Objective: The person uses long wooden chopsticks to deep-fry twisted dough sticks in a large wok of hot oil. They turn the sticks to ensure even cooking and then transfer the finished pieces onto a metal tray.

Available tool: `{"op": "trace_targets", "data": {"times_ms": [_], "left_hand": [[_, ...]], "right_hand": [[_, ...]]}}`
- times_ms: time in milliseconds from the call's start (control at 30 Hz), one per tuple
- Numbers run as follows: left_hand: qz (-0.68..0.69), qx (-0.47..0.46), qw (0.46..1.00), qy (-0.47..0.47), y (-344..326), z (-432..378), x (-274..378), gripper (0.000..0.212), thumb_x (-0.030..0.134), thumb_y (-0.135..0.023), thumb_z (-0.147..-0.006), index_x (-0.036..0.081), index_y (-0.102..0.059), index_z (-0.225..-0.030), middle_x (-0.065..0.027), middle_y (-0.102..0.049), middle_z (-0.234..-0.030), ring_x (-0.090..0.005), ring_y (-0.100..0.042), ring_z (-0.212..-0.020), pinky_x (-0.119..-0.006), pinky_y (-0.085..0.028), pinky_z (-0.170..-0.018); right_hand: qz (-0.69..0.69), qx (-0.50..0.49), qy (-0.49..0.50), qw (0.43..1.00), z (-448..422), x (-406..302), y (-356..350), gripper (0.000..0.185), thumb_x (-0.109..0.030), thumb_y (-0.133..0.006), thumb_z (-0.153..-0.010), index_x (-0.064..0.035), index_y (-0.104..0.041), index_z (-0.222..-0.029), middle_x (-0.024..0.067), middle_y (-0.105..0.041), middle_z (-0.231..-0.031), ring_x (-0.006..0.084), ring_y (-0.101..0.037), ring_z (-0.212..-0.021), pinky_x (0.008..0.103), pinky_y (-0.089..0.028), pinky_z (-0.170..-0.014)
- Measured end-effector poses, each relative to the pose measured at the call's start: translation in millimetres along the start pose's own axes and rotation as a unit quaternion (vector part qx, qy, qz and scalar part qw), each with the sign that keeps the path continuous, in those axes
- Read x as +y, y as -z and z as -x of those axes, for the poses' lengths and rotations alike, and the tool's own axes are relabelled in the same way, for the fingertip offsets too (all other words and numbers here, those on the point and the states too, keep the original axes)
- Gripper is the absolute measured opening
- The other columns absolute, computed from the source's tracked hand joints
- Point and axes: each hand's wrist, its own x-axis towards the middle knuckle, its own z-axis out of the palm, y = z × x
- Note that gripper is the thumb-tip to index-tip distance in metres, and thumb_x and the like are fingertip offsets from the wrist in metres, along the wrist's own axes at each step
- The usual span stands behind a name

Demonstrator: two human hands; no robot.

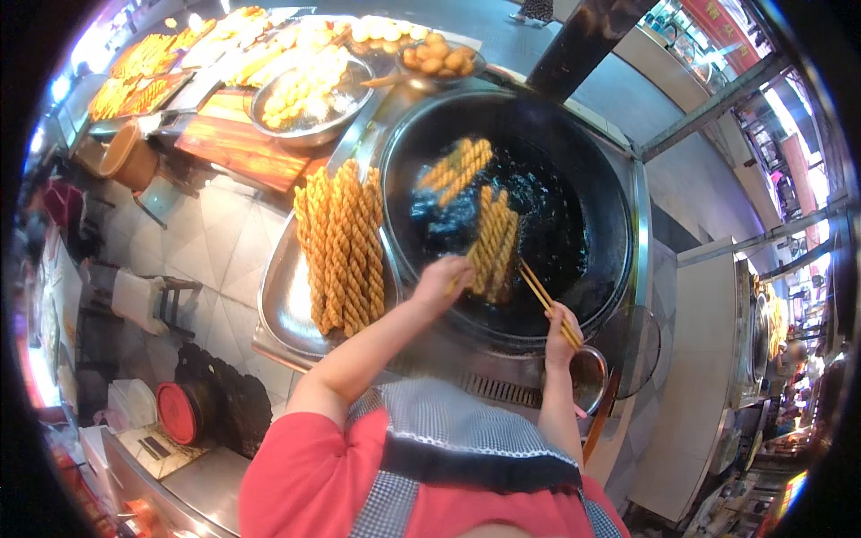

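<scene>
Inside a large black wok (609, 222) of dark oil float several twisted dough sticks (496, 235), one bunch close to my hands. A second bunch of golden dough twists (461, 168) floats farther back. My left hand (444, 286) is over the wok's near left rim, closed on a thin yellow stick, probably a chopstick; its far end is blurred against the dough. Long wooden chopsticks (536, 284) are gripped in my right hand (562, 339), their tips beside the right edge of the nearer bunch. Fried dough twists (343, 249) are piled on a metal tray (286, 316) left of the wok.
Behind the tray stand a wooden board (242, 151) and a metal bowl (313, 131) of fried pieces. A bowl of brown balls (437, 57) sits beyond the wok. At right are a wire strainer (639, 353) and a metal pot (588, 380). A dark post (578, 47) rises behind.
</scene>
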Motion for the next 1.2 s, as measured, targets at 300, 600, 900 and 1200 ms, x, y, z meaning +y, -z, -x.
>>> {"op": "trace_targets", "data": {"times_ms": [300,600,900,1200], "left_hand": [[0.113,-0.038,0.991,0.058,-12,0,-16,0.011,0.006,-0.066,-0.085,0.002,-0.068,-0.095,-0.0159,-0.067,-0.098,-0.0317,-0.065,-0.092,-0.038,-0.054,-0.079],[-0.040,0.057,0.995,-0.077,56,-117,-36,0.014,0.007,-0.066,-0.086,0.002,-0.066,-0.099,-0.0139,-0.066,-0.098,-0.0290,-0.065,-0.088,-0.034,-0.053,-0.077],[-0.112,-0.056,0.992,-0.010,36,-142,-123,0.005,0.010,-0.061,-0.078,0.009,-0.061,-0.083,-0.0122,-0.061,-0.086,-0.0337,-0.061,-0.088,-0.042,-0.049,-0.074],[-0.176,-0.258,0.946,-0.091,45,-73,30,0.011,0.010,-0.061,-0.078,0.007,-0.061,-0.088,-0.0126,-0.054,-0.095,-0.0343,-0.060,-0.080,-0.044,-0.049,-0.067]], "right_hand": [[0.121,-0.110,0.102,0.981,-17,-23,-10,0.017,-0.016,-0.062,-0.092,-0.0015,-0.065,-0.101,0.0153,-0.067,-0.095,0.0304,-0.065,-0.084,0.0349,-0.051,-0.071],[-0.038,-0.040,0.072,0.996,-51,-17,-14,0.026,-0.021,-0.053,-0.099,0.0030,-0.063,-0.101,0.0096,-0.063,-0.092,0.0165,-0.064,-0.082,0.0282,-0.052,-0.071],[-0.104,-0.055,0.026,0.993,-61,1,-29,0.023,-0.020,-0.054,-0.098,0.0012,-0.064,-0.096,0.0090,-0.062,-0.093,0.0151,-0.062,-0.080,0.0287,-0.051,-0.073],[0.072,-0.153,0.205,0.964,-31,-47,-25,0.011,-0.010,-0.066,-0.087,-0.0047,-0.062,-0.097,0.0136,-0.059,-0.091,0.0309,-0.060,-0.080,0.0380,-0.049,-0.068]]}}
